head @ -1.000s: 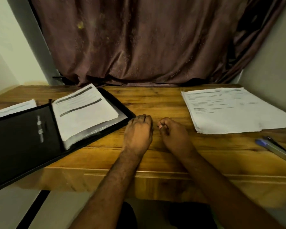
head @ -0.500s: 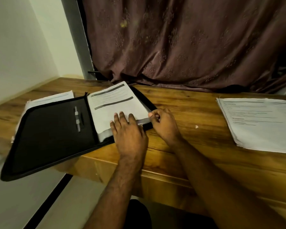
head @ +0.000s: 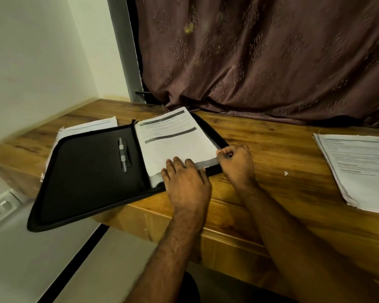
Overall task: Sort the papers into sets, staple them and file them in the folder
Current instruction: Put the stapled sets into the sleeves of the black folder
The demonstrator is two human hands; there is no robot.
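Nearest, over the front edge of the honey-brown wooden table (head: 271,193): left hand (head: 187,184) lying flat, fingers straight and spread, pressing down on the near edge of the white printed paper stack (head: 175,145) inside the open black zip-around fabric folder (head: 90,176). Just to its right: right hand (head: 239,165) with thumb and forefinger curled, pinching the near right corner of that same stack where it meets the folder's rim. Whether the pinch takes only the paper or also a clear sleeve beneath it, cannot tell.

Handling, as a judgement: thin sheets, light and floppy, likely to fan or slide over one another if lifted by one corner alone; best held along one edge with a flat palm steadying the top, much as now. Folder soft-walled, left half hanging past the table edge, so liable to tip if leaned on there.

Stack lying directly under both hands, filling the folder's right half; the pinched corner at its near right, the pressed edge at its near middle.

Further in: slim grey pen (head: 122,155) in a loop on the folder's left panel. Beyond that, another white paper pile (head: 90,126) tucked partly under the folder's far left corner. Well apart to the right, a loose pile of printed white sheets (head: 359,169), apparently not yet filed. Behind all, a brown patterned curtain (head: 260,62).
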